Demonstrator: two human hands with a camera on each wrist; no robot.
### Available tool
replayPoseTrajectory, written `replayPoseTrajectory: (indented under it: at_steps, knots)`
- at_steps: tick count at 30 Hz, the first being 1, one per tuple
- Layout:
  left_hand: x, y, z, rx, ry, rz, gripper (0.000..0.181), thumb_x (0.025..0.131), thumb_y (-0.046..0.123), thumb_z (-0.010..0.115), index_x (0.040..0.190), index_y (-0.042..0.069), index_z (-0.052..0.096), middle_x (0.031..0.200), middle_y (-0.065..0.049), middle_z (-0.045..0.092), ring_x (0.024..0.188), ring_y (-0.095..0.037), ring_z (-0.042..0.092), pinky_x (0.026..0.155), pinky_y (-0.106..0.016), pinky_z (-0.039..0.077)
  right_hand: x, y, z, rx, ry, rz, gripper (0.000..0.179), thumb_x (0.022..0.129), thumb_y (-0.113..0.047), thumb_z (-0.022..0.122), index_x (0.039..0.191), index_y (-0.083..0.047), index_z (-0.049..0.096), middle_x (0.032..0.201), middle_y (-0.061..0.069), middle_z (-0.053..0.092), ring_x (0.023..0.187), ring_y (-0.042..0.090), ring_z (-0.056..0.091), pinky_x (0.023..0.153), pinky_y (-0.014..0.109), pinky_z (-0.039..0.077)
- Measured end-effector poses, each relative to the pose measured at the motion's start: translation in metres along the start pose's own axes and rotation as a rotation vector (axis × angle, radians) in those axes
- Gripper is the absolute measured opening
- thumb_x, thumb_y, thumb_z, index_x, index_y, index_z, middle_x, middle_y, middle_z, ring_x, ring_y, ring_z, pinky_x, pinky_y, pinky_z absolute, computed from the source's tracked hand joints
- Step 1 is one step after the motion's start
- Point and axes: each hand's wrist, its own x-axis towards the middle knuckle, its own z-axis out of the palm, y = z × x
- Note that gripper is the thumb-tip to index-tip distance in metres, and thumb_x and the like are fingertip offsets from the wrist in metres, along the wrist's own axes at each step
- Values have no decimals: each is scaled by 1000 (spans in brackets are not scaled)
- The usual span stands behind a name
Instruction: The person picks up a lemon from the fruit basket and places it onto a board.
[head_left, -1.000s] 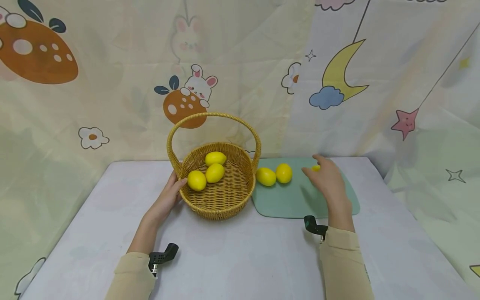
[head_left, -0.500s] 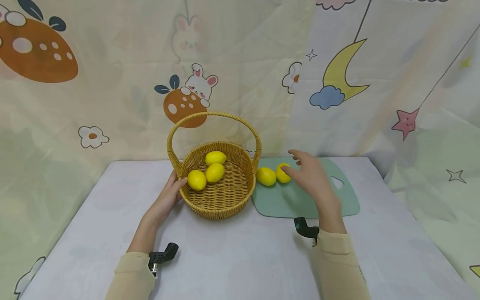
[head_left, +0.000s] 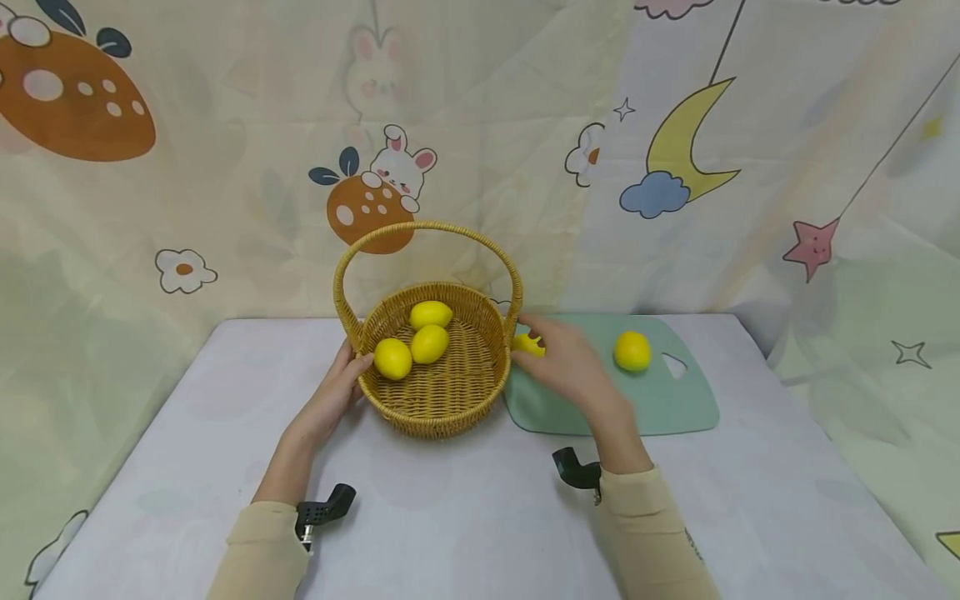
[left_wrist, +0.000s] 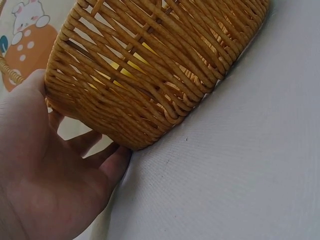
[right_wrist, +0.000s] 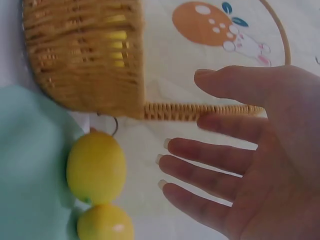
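Observation:
A wicker basket [head_left: 431,417] with a tall hoop handle holds several yellow lemons; a lemon [head_left: 393,358] lies by its left wall. My left hand [head_left: 337,392] grips the basket's left side, thumb at the rim and fingers against the outer wall. Fingers spread and holding nothing, my right hand [head_left: 573,367] hovers over the left part of a green cutting board [head_left: 667,408]. It partly covers a lemon [head_left: 529,344] beside the basket. In the right wrist view two lemons show near the fingertips, one lemon [right_wrist: 97,167] closer to the basket.
Another lemon [head_left: 632,351] sits on the board near its handle hole [head_left: 675,365]. A white cloth covers the table [head_left: 465,517]. Behind it hangs a printed curtain [head_left: 247,167] with cartoon figures. Each wrist carries a black camera mount [head_left: 577,469].
My right hand has moved left across the board, from above the right-hand lemon toward the lemons beside the basket, uncovering the right-hand one. My left hand and the basket stay put.

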Motion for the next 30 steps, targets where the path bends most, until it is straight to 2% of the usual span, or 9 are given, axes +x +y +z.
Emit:
replayPoseTrajectory:
  at_steps: [5, 11, 15, 18, 30]
  knots:
    - [0, -1, -1, -11, -10, 5, 68, 106, 44, 39, 157, 44, -8, 169, 6, -3, 155, -22, 11, 124, -53, 15, -4, -15, 5, -23, 20, 13, 50, 93, -38, 64, 137, -17, 58, 121, 9, 69, 106, 27, 65, 84, 46, 56]
    - [0, -1, -1, -11, -15, 6, 67, 106, 44, 39, 156, 45, -6, 169, 6, -1, 155, -21, 13, 125, -52, 16, -8, -33, 10, -6, 10, -52, 49, 94, -34, 66, 138, -14, 59, 125, 4, 67, 104, 23, 64, 85, 39, 56]
    - [2, 0, 0, -7, -13, 8, 67, 106, 44, 39, 156, 45, -7, 169, 5, -1, 155, -22, 13, 125, -52, 16, -5, -41, 18, 24, 10, -106, 49, 94, -30, 66, 139, -13, 57, 136, 4, 63, 121, 25, 60, 100, 42, 52]
    - [1, 0, 0, -1, -10, 5, 67, 106, 44, 38, 156, 45, -7, 169, 5, -1, 155, -22, 13, 124, -52, 16, -1, -45, 26, 42, -2, -119, 51, 95, -31, 65, 142, -15, 54, 144, 2, 57, 138, 26, 49, 114, 46, 41]
    - [2, 1, -1, 0, -21, 12, 69, 106, 44, 38, 157, 42, -8, 169, 4, -1, 155, -22, 13, 125, -52, 16, 14, -49, 56, 39, -99, -114, 58, 94, -33, 67, 148, -22, 47, 149, 3, 50, 137, 27, 49, 112, 50, 42]
